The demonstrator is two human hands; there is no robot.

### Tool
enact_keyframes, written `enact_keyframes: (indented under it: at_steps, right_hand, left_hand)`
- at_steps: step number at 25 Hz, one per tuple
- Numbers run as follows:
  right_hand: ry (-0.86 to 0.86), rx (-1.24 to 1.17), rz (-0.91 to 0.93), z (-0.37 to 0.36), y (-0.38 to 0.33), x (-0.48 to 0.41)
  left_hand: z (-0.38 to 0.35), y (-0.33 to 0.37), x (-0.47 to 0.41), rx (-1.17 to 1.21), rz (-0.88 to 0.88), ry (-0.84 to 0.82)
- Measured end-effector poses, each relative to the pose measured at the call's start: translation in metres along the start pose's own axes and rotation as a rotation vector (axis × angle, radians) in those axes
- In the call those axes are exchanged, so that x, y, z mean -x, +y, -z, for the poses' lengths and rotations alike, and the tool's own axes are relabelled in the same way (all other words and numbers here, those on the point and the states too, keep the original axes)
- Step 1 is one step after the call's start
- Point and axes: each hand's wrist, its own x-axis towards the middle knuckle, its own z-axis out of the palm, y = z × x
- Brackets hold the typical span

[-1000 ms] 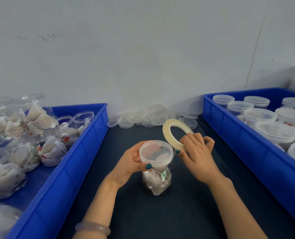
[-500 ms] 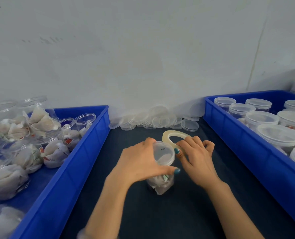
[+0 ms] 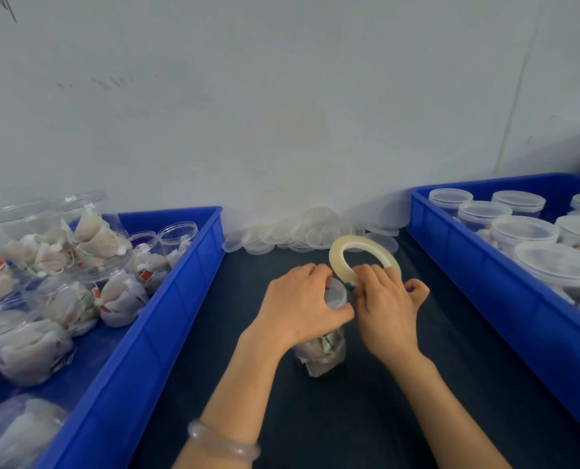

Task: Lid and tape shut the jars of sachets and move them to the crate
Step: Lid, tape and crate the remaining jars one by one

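**Jar steadied from above while the tape is brought to the lid's rim**

The jar of sachets stands upright on the dark worktop, between the two blue crates and close in front of the person. Its lid is already on.

The left hand is cupped over the top, fingers curled round lid and neck. That grip seems meant to press the lid down and stop the light jar from sliding or turning when tape is pulled against it.

The right hand pinches the tape roll in its fingers and holds it on edge, just beside the lid, with the thumb tip at the rim. Held this way, the roll can feed tape straight onto the seam. Whether a free end is stuck down yet is too fine to make out.

The layout reads as a left-to-right line. Open jars of sachets wait in the left-hand crate. Loose lids lie heaped against the wall, within reach behind the work spot. Lidded jars stand packed in the right-hand crate, so that is probably where this one goes.

Lidding looks done and taping is the step in hand; the move to the crate is not yet made. The main risk is the lid lifting, or the tape creasing, if the left hand's grip loosens.
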Motion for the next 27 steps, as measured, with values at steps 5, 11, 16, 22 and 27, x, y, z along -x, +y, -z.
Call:
enact_keyframes:
  at_steps: [5,11,16,22,27]
  right_hand:
    - [-0.039,0.118,-0.103,-0.004,-0.011,-0.011]
    - [-0.04,0.171,-0.174,-0.012,-0.011,-0.02]
    - [-0.042,0.201,-0.161,-0.017,-0.009,-0.027]
    - [-0.14,0.257,-0.285,-0.022,0.01,-0.054]
    - [-0.119,0.058,-0.054,-0.005,0.009,-0.043]
  left_hand:
    - [0.001,-0.003,-0.004,0.008,0.0,0.002]
    - [-0.001,-0.002,-0.006,-0.015,0.003,0.011]
    - [0.0,0.001,-0.007,-0.017,0.025,-0.021]
    - [0.006,0.011,0.013,0.052,-0.039,-0.041]
    - [0.005,0.01,0.017,0.073,-0.057,-0.043]
